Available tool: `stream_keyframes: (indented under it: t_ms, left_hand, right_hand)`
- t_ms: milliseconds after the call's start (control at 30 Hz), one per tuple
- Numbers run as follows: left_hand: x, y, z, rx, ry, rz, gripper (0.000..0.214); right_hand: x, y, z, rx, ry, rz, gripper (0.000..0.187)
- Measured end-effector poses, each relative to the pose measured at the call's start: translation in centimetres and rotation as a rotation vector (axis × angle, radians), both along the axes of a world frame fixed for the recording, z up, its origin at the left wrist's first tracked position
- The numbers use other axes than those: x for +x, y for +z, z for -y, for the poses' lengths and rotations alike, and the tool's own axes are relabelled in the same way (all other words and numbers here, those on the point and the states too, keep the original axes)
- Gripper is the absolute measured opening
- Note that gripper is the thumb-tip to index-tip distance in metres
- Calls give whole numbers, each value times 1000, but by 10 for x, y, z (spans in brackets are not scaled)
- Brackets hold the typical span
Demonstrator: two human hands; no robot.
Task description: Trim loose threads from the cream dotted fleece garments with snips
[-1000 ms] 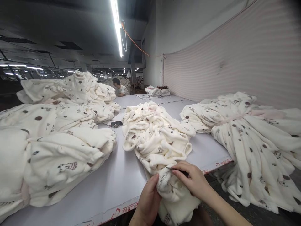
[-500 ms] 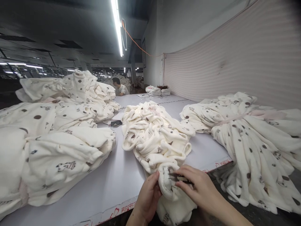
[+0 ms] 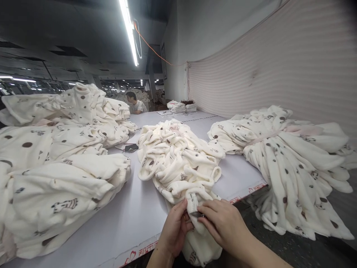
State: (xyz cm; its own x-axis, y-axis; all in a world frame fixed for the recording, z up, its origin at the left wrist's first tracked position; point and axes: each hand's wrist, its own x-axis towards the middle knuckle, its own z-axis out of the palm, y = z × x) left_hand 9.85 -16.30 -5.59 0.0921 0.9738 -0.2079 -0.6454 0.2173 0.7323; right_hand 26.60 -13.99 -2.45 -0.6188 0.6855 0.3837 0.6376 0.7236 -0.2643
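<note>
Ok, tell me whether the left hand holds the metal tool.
No, the metal tool is in the right hand, while the left hand grips the printed cream fleece.

"Where is free room showing?"

"A bare strip of table [image 3: 139, 212] is running between the pile on the left [image 3: 72, 186] and the middle heap [image 3: 178, 160], with a small dark item [image 3: 131, 148] lying farther back."

"And on the right?"

"Another gap is opening, but the tied bundle [image 3: 279, 160] is narrowing it farther back. The left hand [image 3: 175, 227] and right hand [image 3: 224, 223] are blocking the heap's near end."
</note>
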Motion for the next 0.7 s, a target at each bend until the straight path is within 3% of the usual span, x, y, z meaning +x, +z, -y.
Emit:
stream_keyframes:
  t_ms: [133, 200, 333, 400, 567, 700]
  left_hand:
    - [4, 0, -4, 15, -4, -45, 32]
    - [7, -4, -12, 85, 26, -159, 32]
    - [5, -22, -48, 283, 224, -603, 30]
    - [-2, -32, -74, 305, 271, -701, 27]
    - [-24, -40, -133, 281, 286, -762, 18]
    - [-35, -33, -145, 245, 269, -747, 23]
  right_hand:
    - [6, -5, -16, -207, -97, -194, 18]
    - [10, -8, -27, -315, -109, -286, 19]
    - [22, -17, -49, -456, -154, -480, 27]
    - [29, -24, -53, -536, -183, -540, 31]
    - [34, -47, -29, -620, -57, -457, 22]
    - [23, -63, -10, -522, 14, -273, 32]
